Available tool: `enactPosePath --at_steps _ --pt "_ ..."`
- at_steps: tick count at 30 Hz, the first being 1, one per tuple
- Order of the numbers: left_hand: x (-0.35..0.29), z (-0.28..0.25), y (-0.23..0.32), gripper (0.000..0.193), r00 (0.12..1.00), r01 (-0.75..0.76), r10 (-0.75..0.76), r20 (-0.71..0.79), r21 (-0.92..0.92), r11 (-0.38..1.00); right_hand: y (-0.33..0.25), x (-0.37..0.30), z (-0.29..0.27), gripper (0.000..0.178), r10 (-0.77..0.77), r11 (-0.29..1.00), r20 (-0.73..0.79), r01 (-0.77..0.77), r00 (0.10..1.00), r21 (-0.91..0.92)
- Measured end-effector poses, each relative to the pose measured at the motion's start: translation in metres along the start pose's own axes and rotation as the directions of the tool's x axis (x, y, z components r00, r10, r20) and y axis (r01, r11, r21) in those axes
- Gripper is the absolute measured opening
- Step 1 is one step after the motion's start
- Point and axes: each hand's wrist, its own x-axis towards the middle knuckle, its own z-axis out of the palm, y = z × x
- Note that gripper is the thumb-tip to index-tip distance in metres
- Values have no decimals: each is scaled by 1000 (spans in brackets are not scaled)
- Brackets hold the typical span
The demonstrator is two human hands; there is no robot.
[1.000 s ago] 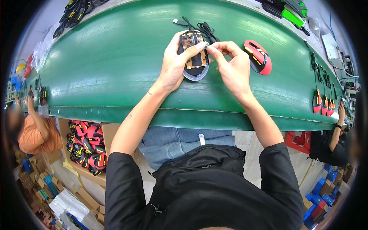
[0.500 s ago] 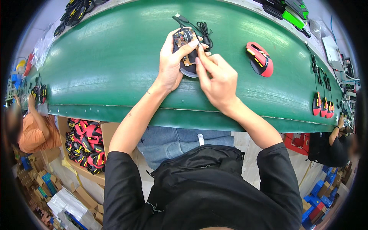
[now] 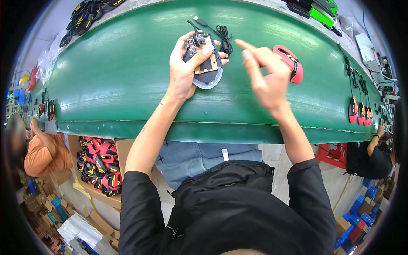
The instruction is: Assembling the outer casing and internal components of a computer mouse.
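In my left hand (image 3: 180,70) is the opened lower half of a computer mouse (image 3: 208,80), its brown circuit board (image 3: 209,63) and scroll wheel facing up. My left thumb lies across the board while the fingers wrap beneath. A black coiled cable (image 3: 224,39) lies on the green bench just beyond, with its USB plug (image 3: 199,21) beside it. My right hand (image 3: 272,83) hovers apart to the right, slightly blurred, index finger and thumb spread and nothing between them. Partly behind it rests a red and black mouse top shell (image 3: 284,52).
Several red mice (image 3: 353,112) with cables lie along the green bench (image 3: 127,80) at far right. Below the bench edge at left stands a carton (image 3: 125,155) of red and black shells (image 3: 104,163). One person works at each side. Black parts (image 3: 83,21) sit at far left.
My right hand has left the mouse base and moved right, toward the red shell. My left hand has shifted slightly left with the base, whose board now shows more fully.
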Motion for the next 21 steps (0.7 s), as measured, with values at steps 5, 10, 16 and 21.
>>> enactPosePath --at_steps 5,10,16,21 --pt "-1 -5 5 42 999 11 -11 30 -12 1000 31 0 -63 34 123 831 54 -73 991 -552" --pt "-4 1 6 44 996 70 -67 52 -45 997 27 -22 -73 31 234 911 -25 -229 972 -343" --pt "-4 -2 2 45 990 99 -91 107 -70 993 -23 -7 1 23 -4 1000 -64 5 998 2" --pt "-3 2 -3 40 992 104 -92 86 -138 985 -19 -6 34 26 -10 1000 -98 10 995 -3"
